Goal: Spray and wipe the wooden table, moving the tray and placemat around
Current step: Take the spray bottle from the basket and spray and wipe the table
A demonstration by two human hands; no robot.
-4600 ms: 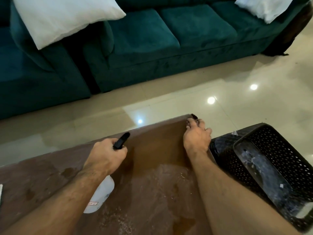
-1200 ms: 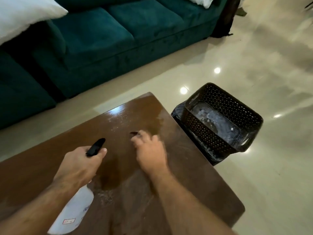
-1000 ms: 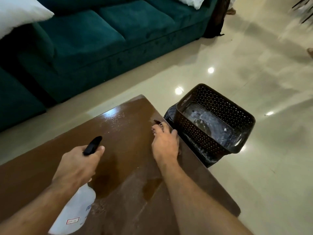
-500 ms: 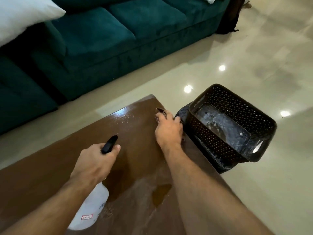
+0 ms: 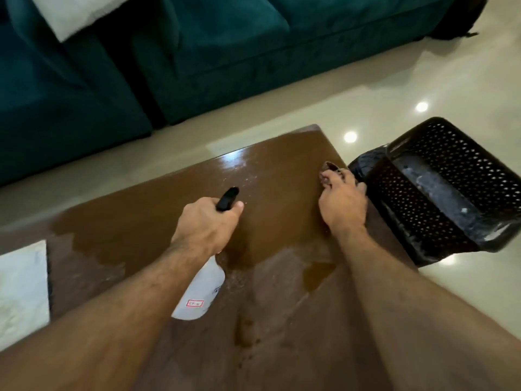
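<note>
On the wet wooden bench (image 5: 282, 170), wiping goes on at the far right edge.
Left hand (image 5: 205, 224) grips the spray bottle (image 5: 201, 292), ready to spray; right hand (image 5: 342, 203) presses a dark cloth (image 5: 330, 165), mostly hidden under curled fingers. Placemat (image 5: 22, 289) is cut off left; no tray identifiable.

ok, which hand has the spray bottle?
The left hand: it grips the neck of the white spray bottle, black nozzle pointing over the wooden table. The right hand presses a dark cloth at the table's right edge.
</note>
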